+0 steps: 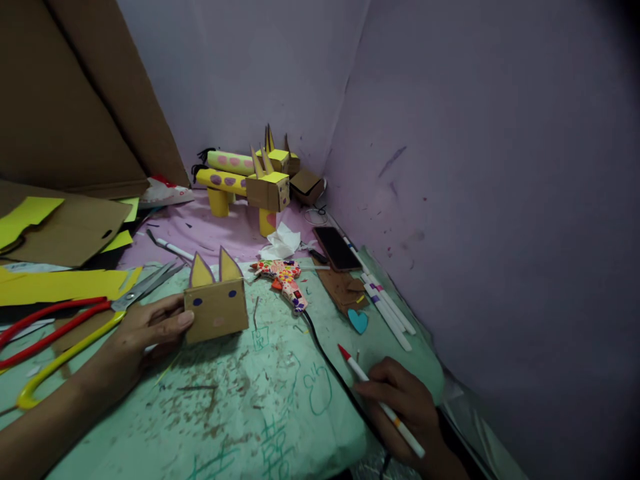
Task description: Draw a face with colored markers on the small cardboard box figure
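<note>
My left hand [155, 330] grips the left end of a small cardboard box head [220, 312], thumb on its front. The box carries two pointed ears with yellow insides, two dark blue eye dots and a faint pinkish patch lower down. Over at the right, my right hand [400, 407] is closed around a white marker [383, 403] whose red tip points up and left, apart from the box. Between the hands and farther back lies a flower-patterned glue gun [283, 277], its black cord running toward my right hand.
Large scissors [115, 307] with red and yellow handles lie left, by yellow paper and cardboard. Yellow cardboard animals [267, 190] stand at the back. Right of the glue gun are a phone [337, 249], several markers [385, 310] and a blue heart [357, 321]. A wall rises on the right.
</note>
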Tool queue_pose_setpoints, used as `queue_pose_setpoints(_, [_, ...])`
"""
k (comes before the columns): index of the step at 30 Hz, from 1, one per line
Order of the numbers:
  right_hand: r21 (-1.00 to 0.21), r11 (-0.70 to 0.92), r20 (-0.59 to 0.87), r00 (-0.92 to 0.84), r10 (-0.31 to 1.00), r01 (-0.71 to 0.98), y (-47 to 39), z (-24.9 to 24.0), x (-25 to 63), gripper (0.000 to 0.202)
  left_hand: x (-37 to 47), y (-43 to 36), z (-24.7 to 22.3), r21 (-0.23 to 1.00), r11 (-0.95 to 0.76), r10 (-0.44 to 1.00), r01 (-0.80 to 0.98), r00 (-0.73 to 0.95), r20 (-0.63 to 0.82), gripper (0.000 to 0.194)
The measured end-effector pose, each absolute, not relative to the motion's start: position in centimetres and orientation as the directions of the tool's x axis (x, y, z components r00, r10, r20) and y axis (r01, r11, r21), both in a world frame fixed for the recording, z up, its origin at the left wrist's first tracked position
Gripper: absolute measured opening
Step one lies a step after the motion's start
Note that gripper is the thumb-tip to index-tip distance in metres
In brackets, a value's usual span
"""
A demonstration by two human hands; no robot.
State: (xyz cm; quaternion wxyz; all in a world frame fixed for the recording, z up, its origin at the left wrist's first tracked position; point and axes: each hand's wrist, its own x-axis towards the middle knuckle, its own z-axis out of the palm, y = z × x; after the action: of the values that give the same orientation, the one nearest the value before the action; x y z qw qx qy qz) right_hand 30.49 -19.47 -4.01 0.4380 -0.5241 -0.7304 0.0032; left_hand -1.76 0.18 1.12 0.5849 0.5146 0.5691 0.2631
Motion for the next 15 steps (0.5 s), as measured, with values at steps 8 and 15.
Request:
queue_pose_setpoints(8, [-0.516,0.428,0.614,-0.028,0.789,0.742,-19.61,-4.02,30.65,0.036,-1.73,0.32,1.04,0.907,0.353,0.889,0.230,0.220,-0.402,0.063])
queue_pose_setpoints(15, [-0.522,0.435,0.627,-0.015,0.779,0.734,-19.20,-3.47,30.34,0.029,-1.62,0.22,0.94,0.901,0.351,0.887,0.256,0.217,-0.408,0.068])
